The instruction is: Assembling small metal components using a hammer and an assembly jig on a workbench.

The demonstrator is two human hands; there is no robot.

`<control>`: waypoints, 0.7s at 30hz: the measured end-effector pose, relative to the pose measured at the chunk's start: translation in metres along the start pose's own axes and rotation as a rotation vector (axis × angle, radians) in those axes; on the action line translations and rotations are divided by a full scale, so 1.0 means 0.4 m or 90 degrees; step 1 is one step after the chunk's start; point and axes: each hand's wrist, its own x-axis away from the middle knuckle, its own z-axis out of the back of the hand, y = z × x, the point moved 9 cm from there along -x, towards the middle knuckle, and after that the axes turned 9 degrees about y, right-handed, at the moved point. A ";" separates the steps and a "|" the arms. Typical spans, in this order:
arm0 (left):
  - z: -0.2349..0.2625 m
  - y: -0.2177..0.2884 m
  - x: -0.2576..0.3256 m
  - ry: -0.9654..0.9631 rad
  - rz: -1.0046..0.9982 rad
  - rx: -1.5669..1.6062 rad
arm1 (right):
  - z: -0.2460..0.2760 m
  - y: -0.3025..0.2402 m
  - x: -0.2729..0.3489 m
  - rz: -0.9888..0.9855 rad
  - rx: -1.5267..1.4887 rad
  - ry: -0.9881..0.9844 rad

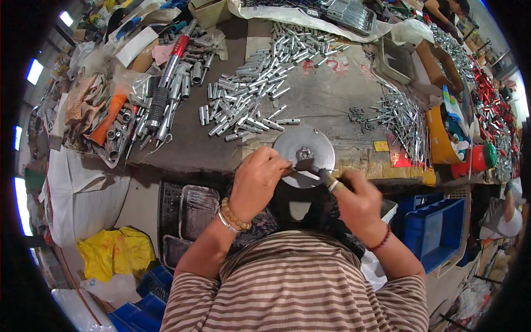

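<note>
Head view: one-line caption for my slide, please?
Both hands, left hand and right hand, work a small metal part beside a round metal disc.

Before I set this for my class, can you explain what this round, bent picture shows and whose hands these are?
A camera worn on a person's head looks down at that person's own two hands; its wide lens bends the edges. The left hand and right hand together hold a small dark metal part over a round grey metal disc at the workbench edge. Short silver tubes lie in heaps on the bench. Blue bins stand below.
</note>
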 end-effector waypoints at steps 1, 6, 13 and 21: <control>0.000 0.002 -0.002 0.000 0.002 -0.005 | -0.023 0.004 0.008 0.002 0.029 -0.051; 0.006 0.005 0.002 -0.009 0.004 -0.011 | -0.038 0.031 -0.022 -0.062 -0.002 -0.064; 0.009 -0.010 0.012 -0.029 0.011 -0.019 | -0.067 -0.007 -0.087 0.093 0.136 -0.085; 0.021 -0.016 0.033 0.045 0.057 0.029 | -0.122 -0.018 0.033 -0.163 0.005 -0.280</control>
